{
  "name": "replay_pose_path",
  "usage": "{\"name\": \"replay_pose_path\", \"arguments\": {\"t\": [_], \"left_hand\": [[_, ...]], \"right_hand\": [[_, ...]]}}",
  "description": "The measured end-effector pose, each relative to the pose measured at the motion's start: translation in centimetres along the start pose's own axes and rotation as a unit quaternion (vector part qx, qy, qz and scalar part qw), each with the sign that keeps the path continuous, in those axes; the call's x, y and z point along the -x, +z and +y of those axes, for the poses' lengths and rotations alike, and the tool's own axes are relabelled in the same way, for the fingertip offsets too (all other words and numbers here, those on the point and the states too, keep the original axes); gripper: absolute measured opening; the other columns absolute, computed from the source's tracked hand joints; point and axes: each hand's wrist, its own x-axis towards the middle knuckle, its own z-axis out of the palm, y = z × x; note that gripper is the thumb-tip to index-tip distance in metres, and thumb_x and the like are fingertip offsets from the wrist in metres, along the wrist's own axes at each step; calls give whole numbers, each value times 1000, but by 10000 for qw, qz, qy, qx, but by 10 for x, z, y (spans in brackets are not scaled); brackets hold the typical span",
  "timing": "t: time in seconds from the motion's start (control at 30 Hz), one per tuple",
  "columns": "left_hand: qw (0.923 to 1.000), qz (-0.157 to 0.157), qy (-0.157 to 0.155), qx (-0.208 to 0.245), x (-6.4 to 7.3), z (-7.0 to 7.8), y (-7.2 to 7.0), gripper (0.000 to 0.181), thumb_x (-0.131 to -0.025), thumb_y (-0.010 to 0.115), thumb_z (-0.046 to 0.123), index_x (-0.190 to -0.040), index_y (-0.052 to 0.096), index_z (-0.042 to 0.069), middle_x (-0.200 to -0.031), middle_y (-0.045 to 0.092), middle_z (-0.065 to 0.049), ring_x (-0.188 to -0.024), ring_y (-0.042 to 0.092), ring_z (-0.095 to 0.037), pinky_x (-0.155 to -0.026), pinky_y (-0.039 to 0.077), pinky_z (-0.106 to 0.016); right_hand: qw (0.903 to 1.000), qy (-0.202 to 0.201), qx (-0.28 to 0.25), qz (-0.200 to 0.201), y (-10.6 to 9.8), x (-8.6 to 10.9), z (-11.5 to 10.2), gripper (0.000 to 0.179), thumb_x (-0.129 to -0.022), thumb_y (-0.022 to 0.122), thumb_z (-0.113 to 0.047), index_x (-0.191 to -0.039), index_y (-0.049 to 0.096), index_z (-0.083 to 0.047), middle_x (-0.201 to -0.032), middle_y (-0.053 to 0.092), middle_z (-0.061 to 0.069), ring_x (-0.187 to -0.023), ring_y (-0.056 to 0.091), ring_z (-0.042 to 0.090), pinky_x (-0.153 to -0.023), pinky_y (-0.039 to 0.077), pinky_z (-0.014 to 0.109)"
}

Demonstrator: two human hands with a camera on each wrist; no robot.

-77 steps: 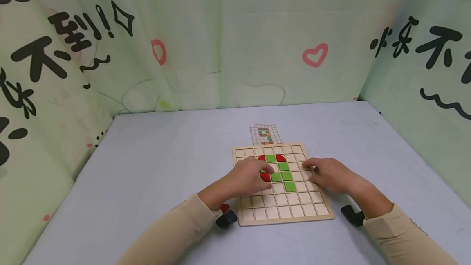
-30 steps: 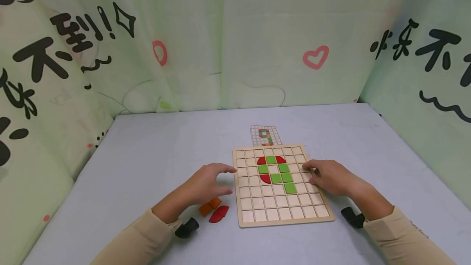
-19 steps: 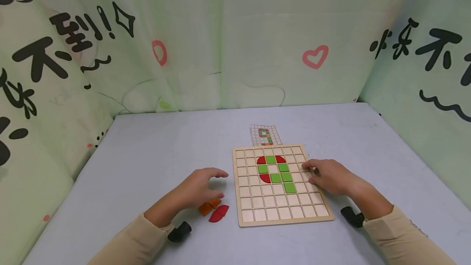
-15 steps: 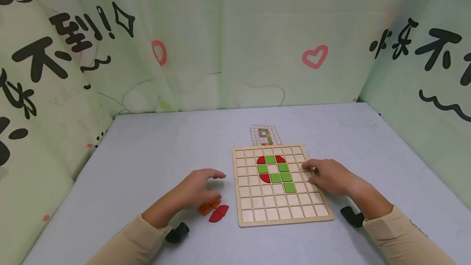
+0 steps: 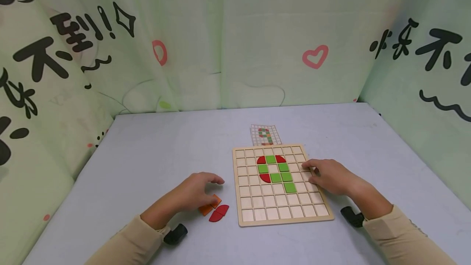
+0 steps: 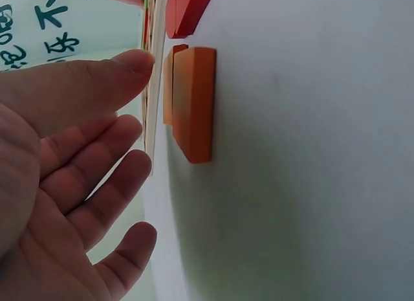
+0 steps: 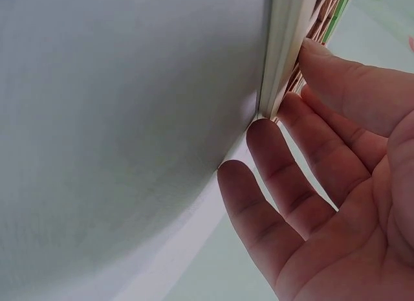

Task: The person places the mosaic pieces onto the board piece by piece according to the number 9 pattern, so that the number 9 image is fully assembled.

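Observation:
My left hand (image 5: pixel 193 191) is just left of the board, over two orange tiles (image 5: pixel 205 210) on the table, and holds nothing. In the left wrist view its thumb and fingers are spread beside an orange block (image 6: pixel 199 107). Two red quarter-round tiles (image 5: pixel 218 213) lie next to them. A wooden grid board (image 5: pixel 264 213) bears green squares (image 5: pixel 290 187) and red rounded tiles (image 5: pixel 265 178) in its cells. My right hand (image 5: pixel 336 176) rests thumb and fingertips on the board's right edge, seen close as a pale rim (image 7: pixel 283 48).
Behind the board lies a printed pattern card (image 5: pixel 254 134), its lower part hidden by the board. A pale table (image 5: pixel 158 146) carries everything, with a printed green curtain (image 5: pixel 257 32) around it. A black wrist camera (image 5: pixel 176 234) sits under the left sleeve.
My left hand has left the board's tiles, moving left and down to the loose orange tiles, with a green tile now visible where it was. My right hand has stayed on the board's edge.

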Motion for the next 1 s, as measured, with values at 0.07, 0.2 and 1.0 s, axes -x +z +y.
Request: {"name": "replay_pose_path", "arguments": {"t": [0.07,0.2,1.0], "left_hand": [[10000,-51,26,-9,0,0,1,41,-83,80,10,-123,68,10,-120,65,-2,-118,56,-27,-97,48,-44],[9999,-123,2,-36,0,0,2,43,-81,82,10,-122,68,9,-119,65,-2,-118,55,-26,-97,48,-43],[9997,-101,-196,47,-2,0,2,28,-81,83,8,-105,69,13,-94,61,6,-91,55,-16,-79,51,-32]], "right_hand": [[10000,-12,-5,18,0,0,0,41,-92,69,-10,-130,61,1,-114,65,17,-102,59,33,-86,47,50],[10000,-25,-15,23,1,0,1,40,-92,68,-10,-130,61,1,-115,65,17,-102,59,33,-87,47,51],[10000,25,27,0,0,1,-1,41,-92,69,-11,-130,60,2,-115,65,18,-102,59,34,-86,48,51]]}}
